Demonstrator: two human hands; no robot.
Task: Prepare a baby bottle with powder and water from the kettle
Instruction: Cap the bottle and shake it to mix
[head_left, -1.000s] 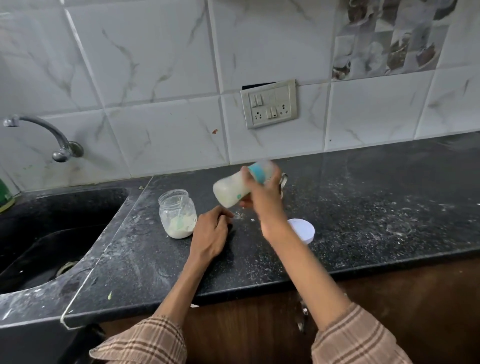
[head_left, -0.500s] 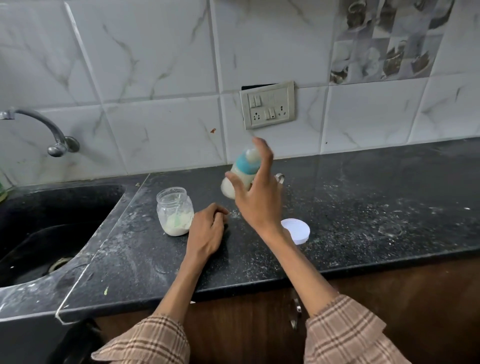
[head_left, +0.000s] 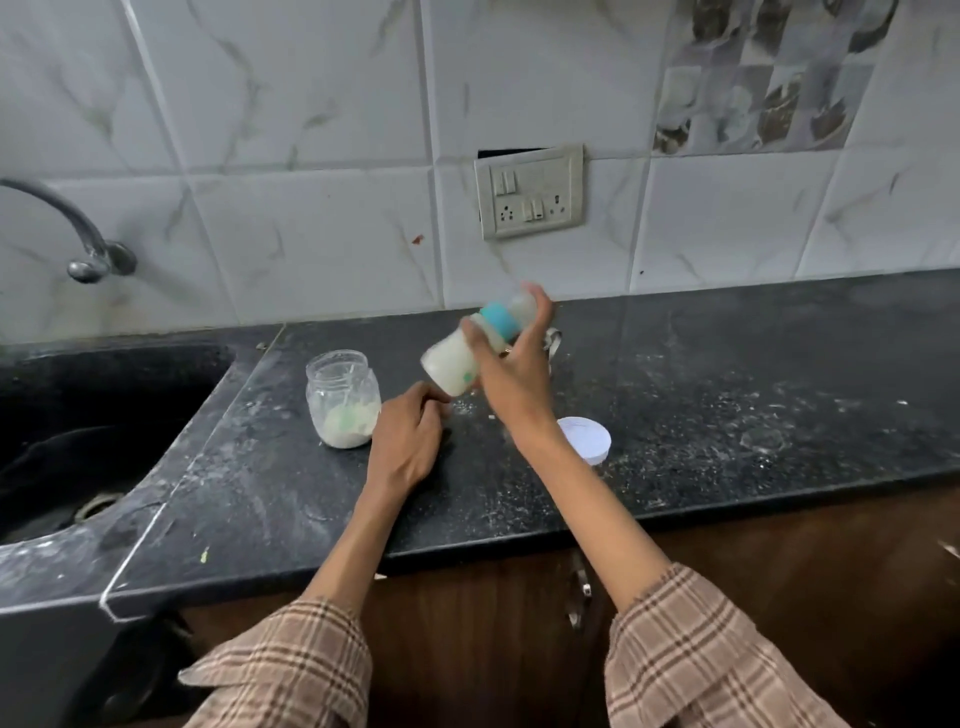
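Above the dark countertop (head_left: 675, 415), in the head view, the right hand (head_left: 511, 371) grips the baby bottle (head_left: 475, 348) and holds it in the air, clear of the counter. The fingers curl round the upper part of the body, just under the teal collar (head_left: 500, 323), and one fingertip reaches up beside the clear cap. The bottle lies tilted: its long axis runs from the lower left, where the base is, to the upper right, where the capped teat points toward the tiled wall and away from the person. So most of the body sticks out to the left of the gripping hand and a little below it. Milky white liquid fills the body, and the outline is blurred, so I judge that the mixing by shaking is in progress.

Lower and to the left of this hand, the left hand (head_left: 410, 441) rests on the counter with its fingers loosely curled, holding nothing; it lies almost under the base of the bottle, but apart from it. Just beside the left hand, further left, stands the open glass jar (head_left: 343, 400) with powder at the bottom. To the lower right of the right wrist lies a white lid (head_left: 587, 439). No kettle is clearly visible.
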